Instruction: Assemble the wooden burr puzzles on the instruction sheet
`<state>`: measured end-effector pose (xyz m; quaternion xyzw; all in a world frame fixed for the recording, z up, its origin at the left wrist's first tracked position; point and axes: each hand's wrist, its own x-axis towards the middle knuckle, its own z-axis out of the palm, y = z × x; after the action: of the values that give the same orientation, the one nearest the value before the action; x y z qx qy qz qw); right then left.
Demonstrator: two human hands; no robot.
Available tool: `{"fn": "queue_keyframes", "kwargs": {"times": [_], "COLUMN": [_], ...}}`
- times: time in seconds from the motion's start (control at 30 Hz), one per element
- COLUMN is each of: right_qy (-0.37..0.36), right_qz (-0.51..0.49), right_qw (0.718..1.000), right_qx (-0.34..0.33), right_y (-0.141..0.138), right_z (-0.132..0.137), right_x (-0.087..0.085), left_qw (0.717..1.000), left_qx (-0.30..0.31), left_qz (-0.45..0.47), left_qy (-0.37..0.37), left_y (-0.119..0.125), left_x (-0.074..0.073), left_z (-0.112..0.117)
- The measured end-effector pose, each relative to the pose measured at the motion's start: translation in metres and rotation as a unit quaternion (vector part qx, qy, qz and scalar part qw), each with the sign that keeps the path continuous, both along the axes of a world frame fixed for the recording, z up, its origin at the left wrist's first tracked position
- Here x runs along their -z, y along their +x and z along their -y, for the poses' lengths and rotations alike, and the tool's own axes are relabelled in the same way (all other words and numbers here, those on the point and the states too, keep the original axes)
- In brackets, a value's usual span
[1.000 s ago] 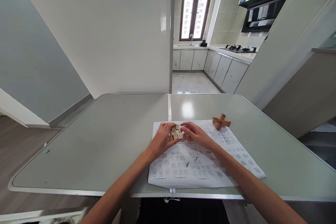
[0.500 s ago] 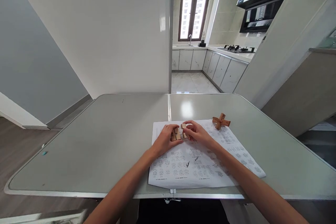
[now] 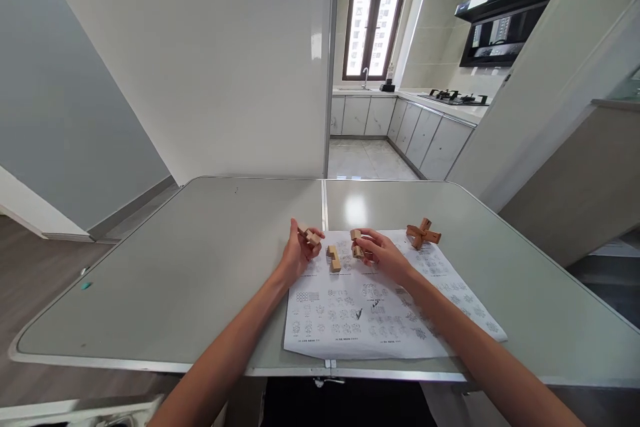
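My left hand (image 3: pixel 299 252) is closed on a light notched wooden puzzle piece (image 3: pixel 311 236), lifted over the back left corner of a printed instruction sheet (image 3: pixel 345 320). Between my hands, another notched wooden piece (image 3: pixel 333 259) lies on the sheet with no hand touching it. My right hand (image 3: pixel 383 255) pinches a wooden puzzle piece (image 3: pixel 356 236) by its side. Its lower block (image 3: pixel 357 251) shows under my fingers; I cannot tell whether it is one piece or two. Farther right stands a darker assembled cross-shaped wooden puzzle (image 3: pixel 423 233).
The sheet lies on a grey-green folding table (image 3: pixel 165 280) with a metal edge and a centre seam. A small teal bit (image 3: pixel 86 285) sits near the left edge. Beyond the table are a white wall panel (image 3: pixel 200 67) and a kitchen with a gas stove (image 3: pixel 455 97).
My left hand has moved left and up, carrying one wooden piece away from another that now lies on the sheet. My right hand keeps its hold, shifted slightly right.
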<state>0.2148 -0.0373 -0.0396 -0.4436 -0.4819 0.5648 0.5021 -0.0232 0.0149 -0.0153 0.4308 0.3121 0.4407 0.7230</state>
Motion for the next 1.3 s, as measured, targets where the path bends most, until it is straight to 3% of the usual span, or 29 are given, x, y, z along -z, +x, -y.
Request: {"fn": "queue_keyframes", "kwargs": {"times": [0.1,0.33,0.77,0.97,1.3], "right_qy": [-0.006,0.000,0.038,0.029,0.012], "right_qz": [-0.013,-0.049,0.004,-0.038,-0.072], "right_qw": [1.000,0.998,0.998,0.996,0.997], "right_qx": [-0.013,-0.037,-0.039,-0.070,-0.032], "right_y": [-0.002,-0.003,-0.001,-0.002,-0.003], "right_z": [0.001,0.002,0.003,0.003,0.004], "right_x": [0.000,-0.001,-0.005,-0.005,-0.011], "left_qw": [0.999,0.996,0.995,0.994,0.994], "left_qx": [0.046,0.079,0.078,0.094,0.074], "left_qz": [-0.006,-0.051,-0.060,-0.060,-0.075], "left_qy": [-0.025,0.003,0.033,0.020,0.023], "left_y": [-0.003,0.001,0.002,0.003,0.008], "left_x": [-0.001,0.001,-0.004,0.002,0.002], "left_z": [0.001,0.004,0.012,0.009,0.012]}}
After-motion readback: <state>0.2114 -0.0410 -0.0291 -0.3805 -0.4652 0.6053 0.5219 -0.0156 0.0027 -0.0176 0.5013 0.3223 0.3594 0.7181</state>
